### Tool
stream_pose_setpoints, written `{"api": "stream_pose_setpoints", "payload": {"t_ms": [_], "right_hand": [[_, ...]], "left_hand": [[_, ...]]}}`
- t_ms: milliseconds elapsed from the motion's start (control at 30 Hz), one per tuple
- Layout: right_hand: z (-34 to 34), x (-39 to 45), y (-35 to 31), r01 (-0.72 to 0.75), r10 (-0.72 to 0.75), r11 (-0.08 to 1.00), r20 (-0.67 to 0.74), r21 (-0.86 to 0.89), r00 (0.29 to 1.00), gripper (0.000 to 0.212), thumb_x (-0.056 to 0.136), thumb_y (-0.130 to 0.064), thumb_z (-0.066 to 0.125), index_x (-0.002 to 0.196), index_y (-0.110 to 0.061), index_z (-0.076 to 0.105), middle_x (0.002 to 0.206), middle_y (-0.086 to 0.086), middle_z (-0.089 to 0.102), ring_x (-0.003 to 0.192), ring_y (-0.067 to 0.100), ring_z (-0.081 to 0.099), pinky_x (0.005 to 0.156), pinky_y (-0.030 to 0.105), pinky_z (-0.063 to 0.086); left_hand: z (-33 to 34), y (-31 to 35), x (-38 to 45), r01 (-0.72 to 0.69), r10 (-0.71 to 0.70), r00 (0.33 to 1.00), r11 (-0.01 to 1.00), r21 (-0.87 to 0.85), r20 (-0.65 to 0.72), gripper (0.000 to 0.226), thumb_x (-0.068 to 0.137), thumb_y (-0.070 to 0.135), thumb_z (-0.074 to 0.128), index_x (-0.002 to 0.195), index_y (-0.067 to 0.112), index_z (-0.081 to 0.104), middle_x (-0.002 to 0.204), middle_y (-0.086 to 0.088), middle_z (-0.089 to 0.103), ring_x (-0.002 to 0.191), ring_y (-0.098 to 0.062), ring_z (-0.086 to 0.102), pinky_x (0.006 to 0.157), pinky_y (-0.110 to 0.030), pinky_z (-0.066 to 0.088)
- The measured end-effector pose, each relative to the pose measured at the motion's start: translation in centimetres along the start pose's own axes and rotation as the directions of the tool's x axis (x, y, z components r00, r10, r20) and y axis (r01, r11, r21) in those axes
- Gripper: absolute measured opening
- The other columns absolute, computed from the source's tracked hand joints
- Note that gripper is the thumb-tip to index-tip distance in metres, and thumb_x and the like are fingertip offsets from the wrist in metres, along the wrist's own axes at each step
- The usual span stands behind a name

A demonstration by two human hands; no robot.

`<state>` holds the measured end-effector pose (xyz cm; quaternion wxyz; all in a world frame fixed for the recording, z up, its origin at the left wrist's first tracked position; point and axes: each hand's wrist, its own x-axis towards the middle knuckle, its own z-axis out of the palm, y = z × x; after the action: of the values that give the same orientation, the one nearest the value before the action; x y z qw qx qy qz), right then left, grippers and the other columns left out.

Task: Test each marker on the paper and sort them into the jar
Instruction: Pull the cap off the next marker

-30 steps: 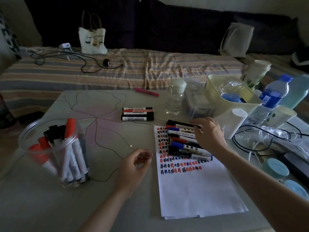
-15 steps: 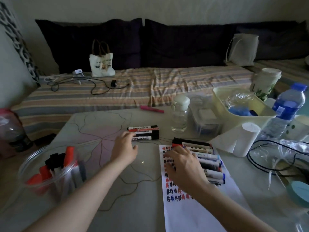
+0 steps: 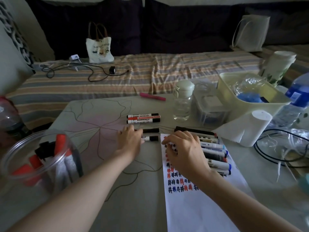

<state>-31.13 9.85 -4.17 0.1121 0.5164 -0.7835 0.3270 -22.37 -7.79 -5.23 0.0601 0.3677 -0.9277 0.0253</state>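
A clear jar [image 3: 10, 158] stands at the left with red-capped and black-capped markers upright inside. My left hand [image 3: 129, 142] lies over the left ends of two black-capped markers [image 3: 151, 138], fingers curled on them, just left of the paper. Behind them a small group of markers [image 3: 143, 118] lies on the table. My right hand [image 3: 185, 153] rests flat with fingers apart on the white paper [image 3: 200, 208], which bears rows of black, red and blue test marks. The hand hides the left ends of a row of markers [image 3: 217, 154] that lies on the paper.
A pink marker [image 3: 153, 97] lies at the table's far edge. To the right stand a small clear bottle [image 3: 183, 101], a clear box [image 3: 209, 106], a pale bin [image 3: 225, 84], a paper roll [image 3: 247, 131], a blue-capped bottle [image 3: 294, 104] and tangled cables [image 3: 275, 148]. A striped sofa lies behind.
My left hand reached forward to the group of markers and drew two black-capped ones toward me. My right hand left the marker row and settled flat on the paper.
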Motion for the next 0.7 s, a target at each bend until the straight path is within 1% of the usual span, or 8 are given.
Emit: {"api": "stream_pose_setpoints", "payload": {"t_ms": [133, 233, 300, 333, 400, 433, 633, 700], "right_hand": [[-1.4, -1.4, -1.2, 0.044, -0.044, 0.999, 0.015, 0.032, 0.999, 0.018, 0.081, -0.015, 0.058, 0.087, -0.023, 0.073, 0.090, -0.009, 0.069, 0.089, 0.018, 0.064, 0.077, 0.041, 0.051], [-2.8, -2.2, -1.9, -0.057, 0.040, 0.978, 0.088, 0.201, 0.995, 0.020, 0.088, -0.008, 0.062, 0.101, -0.019, 0.073, 0.096, -0.007, 0.067, 0.082, 0.008, 0.065, 0.071, 0.028, 0.058], [-4.3, -3.1, -2.9, -0.224, 0.178, 0.919, 0.169, 0.323, 0.970, 0.020, 0.094, -0.012, 0.061, 0.110, -0.020, 0.070, 0.097, -0.008, 0.068, 0.081, 0.002, 0.066, 0.073, 0.015, 0.056], [-5.0, -3.8, -3.5, -0.295, 0.229, 0.884, 0.214, 0.362, 0.950, 0.019, 0.096, -0.016, 0.059, 0.112, -0.021, 0.068, 0.097, -0.010, 0.068, 0.082, -0.002, 0.066, 0.074, 0.013, 0.055], [-5.8, -5.7, -4.7, -0.392, 0.285, 0.832, 0.303, 0.393, 0.909, 0.017, 0.099, -0.028, 0.053, 0.113, -0.025, 0.062, 0.095, -0.013, 0.066, 0.083, -0.004, 0.064, 0.075, 0.015, 0.055], [-6.0, -6.9, -5.3, -0.426, 0.296, 0.817, 0.351, 0.390, 0.889, 0.019, 0.100, -0.034, 0.050, 0.113, -0.025, 0.060, 0.092, -0.013, 0.067, 0.080, -0.003, 0.065, 0.072, 0.017, 0.055], [-7.4, -12.9, -5.9, -0.499, 0.327, 0.763, 0.421, 0.410, 0.846, 0.012, 0.097, -0.034, 0.057, 0.089, -0.028, 0.065, 0.055, -0.011, 0.052, 0.046, 0.005, 0.042, 0.047, 0.023, 0.036], [-8.1, -14.0, -5.6, -0.533, 0.345, 0.737, 0.446, 0.416, 0.826, 0.019, 0.097, -0.033, 0.057, 0.079, -0.030, 0.063, 0.053, -0.011, 0.046, 0.047, 0.006, 0.037, 0.047, 0.029, 0.033]], "left_hand": [[-0.8, -0.1, -3.2, -0.017, 0.020, 0.999, 0.996, -0.090, 0.033, 0.019, 0.095, 0.032, 0.056, 0.103, 0.015, 0.057, 0.111, -0.005, 0.050, 0.102, -0.023, 0.049, 0.077, -0.030, 0.037], [-3.3, 0.7, -6.3, 0.083, -0.076, 0.997, 0.888, -0.452, 0.035, 0.015, 0.096, 0.028, 0.056, 0.089, 0.015, 0.051, 0.093, 0.001, 0.055, 0.082, -0.014, 0.052, 0.059, -0.023, 0.032], [-5.3, 1.8, -8.8, 0.245, -0.164, 0.969, 0.609, -0.754, 0.183, 0.015, 0.097, 0.026, 0.056, 0.087, 0.015, 0.053, 0.090, 0.000, 0.062, 0.079, -0.012, 0.058, 0.064, -0.024, 0.045], [-6.2, 2.5, -10.1, 0.346, -0.153, 0.938, 0.349, -0.871, 0.311, 0.012, 0.096, 0.022, 0.058, 0.089, 0.012, 0.057, 0.093, -0.004, 0.067, 0.083, -0.015, 0.064, 0.076, -0.030, 0.053], [-7.7, 3.8, -13.1, 0.475, -0.005, 0.878, -0.133, -0.870, 0.479, 0.008, 0.094, 0.008, 0.059, 0.094, 0.001, 0.065, 0.098, -0.015, 0.072, 0.087, -0.020, 0.068, 0.092, -0.033, 0.055], [-8.0, 4.2, -14.5, 0.500, 0.065, 0.864, -0.234, -0.833, 0.500, 0.009, 0.092, 0.004, 0.060, 0.097, -0.001, 0.066, 0.098, -0.015, 0.073, 0.088, -0.020, 0.070, 0.091, -0.031, 0.055], [-7.4, 3.5, -19.9, 0.503, 0.071, 0.855, -0.357, -0.787, 0.514, 0.026, 0.077, -0.005, 0.070, 0.100, 0.005, 0.064, 0.095, -0.011, 0.074, 0.091, -0.021, 0.071, 0.084, -0.027, 0.057], [-7.0, 2.5, -20.4, 0.422, 0.047, 0.904, -0.259, -0.869, 0.425, 0.029, 0.080, -0.004, 0.069, 0.105, 0.009, 0.063, 0.095, -0.008, 0.073, 0.092, -0.020, 0.070, 0.086, -0.027, 0.055]]}}
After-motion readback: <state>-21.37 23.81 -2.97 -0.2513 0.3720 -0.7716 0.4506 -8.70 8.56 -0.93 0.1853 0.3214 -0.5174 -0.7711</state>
